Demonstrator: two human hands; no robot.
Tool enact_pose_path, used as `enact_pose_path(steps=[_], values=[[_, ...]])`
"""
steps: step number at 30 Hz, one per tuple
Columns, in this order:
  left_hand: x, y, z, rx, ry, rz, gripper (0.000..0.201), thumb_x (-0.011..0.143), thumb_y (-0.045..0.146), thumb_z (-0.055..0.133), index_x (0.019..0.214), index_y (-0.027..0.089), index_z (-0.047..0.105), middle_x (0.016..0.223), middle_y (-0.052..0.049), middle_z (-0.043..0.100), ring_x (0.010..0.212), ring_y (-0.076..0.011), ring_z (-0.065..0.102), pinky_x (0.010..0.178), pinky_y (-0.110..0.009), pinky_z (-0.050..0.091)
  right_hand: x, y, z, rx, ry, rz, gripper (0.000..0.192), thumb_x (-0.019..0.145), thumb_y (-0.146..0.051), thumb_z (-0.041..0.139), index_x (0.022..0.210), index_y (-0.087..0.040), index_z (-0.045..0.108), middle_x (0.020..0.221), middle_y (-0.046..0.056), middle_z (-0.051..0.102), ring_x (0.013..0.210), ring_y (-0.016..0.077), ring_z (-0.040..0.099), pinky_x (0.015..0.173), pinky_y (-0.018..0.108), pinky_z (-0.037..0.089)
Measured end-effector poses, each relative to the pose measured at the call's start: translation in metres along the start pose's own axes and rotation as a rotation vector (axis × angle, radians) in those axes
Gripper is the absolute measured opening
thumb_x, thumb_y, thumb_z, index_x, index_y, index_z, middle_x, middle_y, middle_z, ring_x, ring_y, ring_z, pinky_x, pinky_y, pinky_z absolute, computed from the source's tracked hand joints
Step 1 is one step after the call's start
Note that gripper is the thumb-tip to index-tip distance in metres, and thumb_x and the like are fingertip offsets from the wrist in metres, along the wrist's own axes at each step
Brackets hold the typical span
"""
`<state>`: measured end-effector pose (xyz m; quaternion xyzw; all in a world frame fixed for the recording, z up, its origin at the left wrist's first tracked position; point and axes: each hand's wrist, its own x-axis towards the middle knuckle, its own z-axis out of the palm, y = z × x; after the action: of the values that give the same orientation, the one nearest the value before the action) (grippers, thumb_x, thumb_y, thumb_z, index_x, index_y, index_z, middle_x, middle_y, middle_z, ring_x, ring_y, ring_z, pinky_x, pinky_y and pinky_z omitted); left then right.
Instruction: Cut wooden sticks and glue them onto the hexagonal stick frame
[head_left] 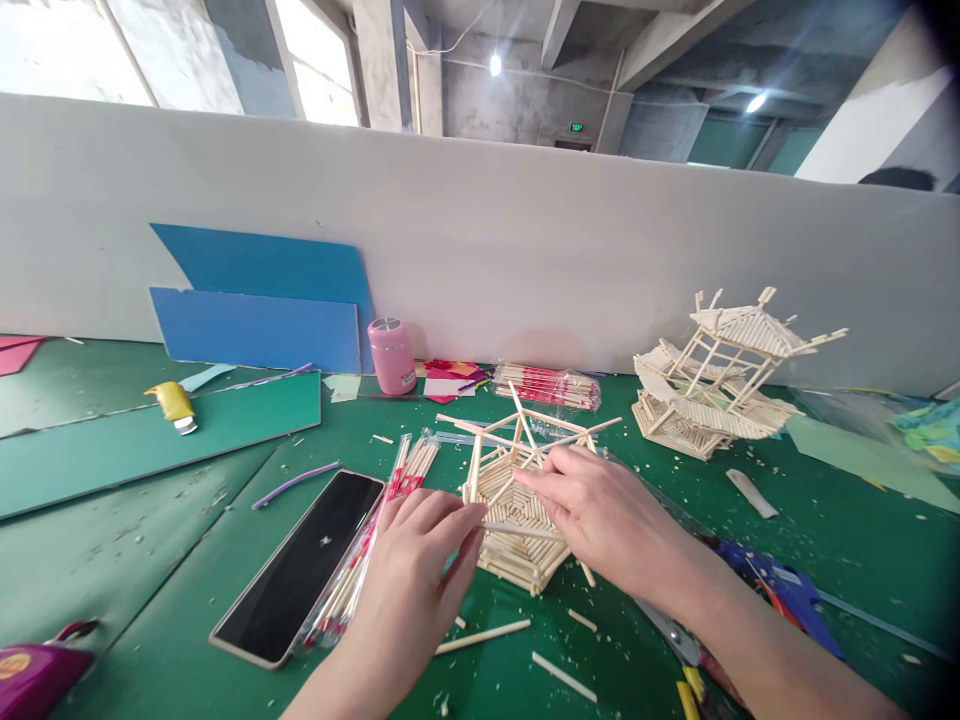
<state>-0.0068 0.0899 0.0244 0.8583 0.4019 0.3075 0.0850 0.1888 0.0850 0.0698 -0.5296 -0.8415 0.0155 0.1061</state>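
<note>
A small six-sided framework of thin wooden sticks stands on the table in front of me, with a woven-looking stick floor and crossing sticks on top. My left hand is at its near left side, thumb and index finger closed on the end of a wooden stick that reaches across the front. My right hand comes over the right side. Its fingers are pinched at the crossing sticks near the top, and the fingertips partly hide the joint there.
A finished-looking stick pavilion stands at the back right. Left of my hands lie a phone and bagged sticks. A blue glue gun and scissors lie at right, a pink flask behind. Loose sticks lie in front.
</note>
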Motion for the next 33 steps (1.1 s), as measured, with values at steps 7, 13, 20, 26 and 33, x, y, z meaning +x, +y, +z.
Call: enact_pose_path(steps=[7, 13, 20, 26, 33], values=[[0.0, 0.001, 0.0, -0.004, 0.007, 0.009, 0.018, 0.084, 0.015, 0.044, 0.093, 0.02, 0.059, 0.083, -0.005, 0.062, 0.075, -0.02, 0.054, 0.068, -0.037, 0.039, 0.0, 0.001, 0.002, -0.005, 0.013, -0.007, 0.029, 0.081, -0.008, 0.042, 0.096, -0.023, 0.062, 0.075, 0.002, 0.054, 0.07, 0.0156, 0.046, 0.058, 0.028, 0.033], [0.001, 0.002, -0.001, -0.004, 0.0, -0.001, 0.018, 0.084, 0.015, 0.044, 0.092, 0.019, 0.059, 0.082, -0.006, 0.062, 0.074, -0.0204, 0.054, 0.07, -0.039, 0.039, -0.001, 0.001, 0.001, -0.002, 0.009, -0.006, 0.027, 0.083, -0.011, 0.042, 0.098, -0.024, 0.061, 0.075, 0.002, 0.053, 0.071, 0.0158, 0.047, 0.059, 0.028, 0.033], [0.001, 0.002, 0.0, 0.015, -0.029, -0.025, 0.019, 0.084, 0.017, 0.043, 0.093, 0.02, 0.06, 0.083, -0.006, 0.063, 0.075, -0.0212, 0.055, 0.072, -0.04, 0.04, -0.001, -0.003, -0.001, 0.016, -0.003, 0.007, 0.023, 0.087, -0.016, 0.039, 0.091, -0.022, 0.061, 0.073, 0.002, 0.052, 0.069, 0.0151, 0.047, 0.057, 0.028, 0.033], [0.001, 0.002, -0.003, -0.143, -0.006, -0.201, 0.024, 0.083, 0.03, 0.047, 0.099, 0.017, 0.059, 0.081, -0.007, 0.063, 0.077, -0.0212, 0.055, 0.067, -0.033, 0.043, 0.003, -0.002, -0.001, 0.04, -0.004, 0.011, 0.022, 0.086, -0.016, 0.041, 0.093, -0.022, 0.062, 0.075, 0.002, 0.053, 0.07, 0.0151, 0.047, 0.058, 0.028, 0.034], [0.033, -0.01, -0.013, -0.411, -0.104, -0.529, 0.028, 0.077, 0.041, 0.048, 0.068, 0.018, 0.062, 0.066, -0.001, 0.058, 0.063, -0.0164, 0.049, 0.055, -0.026, 0.035, 0.0, -0.001, -0.001, 0.031, 0.011, 0.014, 0.022, 0.085, -0.016, 0.043, 0.093, -0.023, 0.062, 0.073, 0.002, 0.052, 0.069, 0.0156, 0.047, 0.057, 0.028, 0.033]])
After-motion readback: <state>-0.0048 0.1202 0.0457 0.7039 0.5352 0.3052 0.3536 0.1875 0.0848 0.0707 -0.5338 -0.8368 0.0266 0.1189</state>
